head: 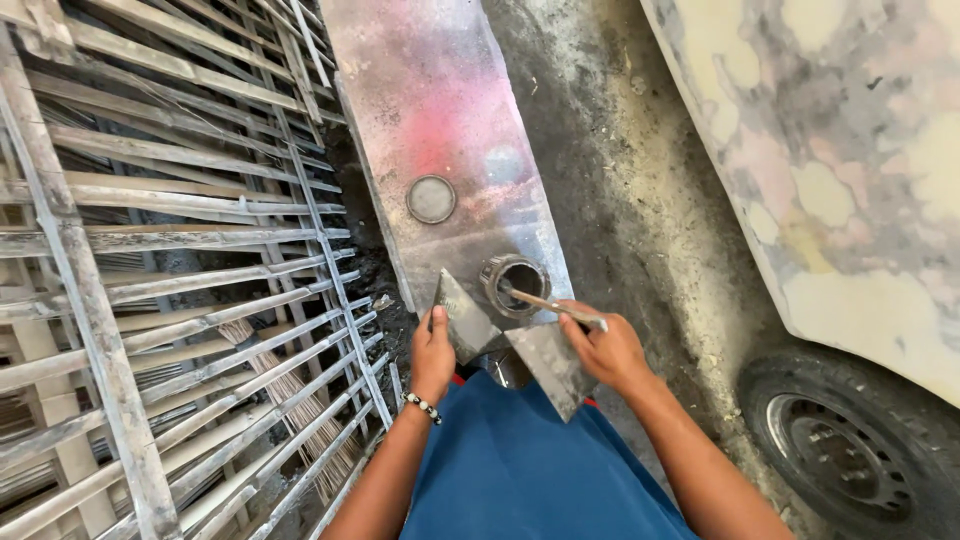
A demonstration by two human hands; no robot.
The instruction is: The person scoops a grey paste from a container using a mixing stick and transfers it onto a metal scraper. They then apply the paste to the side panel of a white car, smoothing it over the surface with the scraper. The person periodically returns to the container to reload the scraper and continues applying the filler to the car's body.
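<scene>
My left hand grips a grey, putty-smeared spreader blade by its lower edge, a beaded bracelet on the wrist. My right hand holds a second wide grey spreader blade and a thin stick, whose far end dips into a small open round can. The can stands on a paint-stained metal board just beyond both hands. My blue garment fills the bottom centre.
The can's round lid lies farther up the board. A dusty metal grille covers the left side. At right stands a sanded, filler-patched car body with a wheel, over dirty concrete floor.
</scene>
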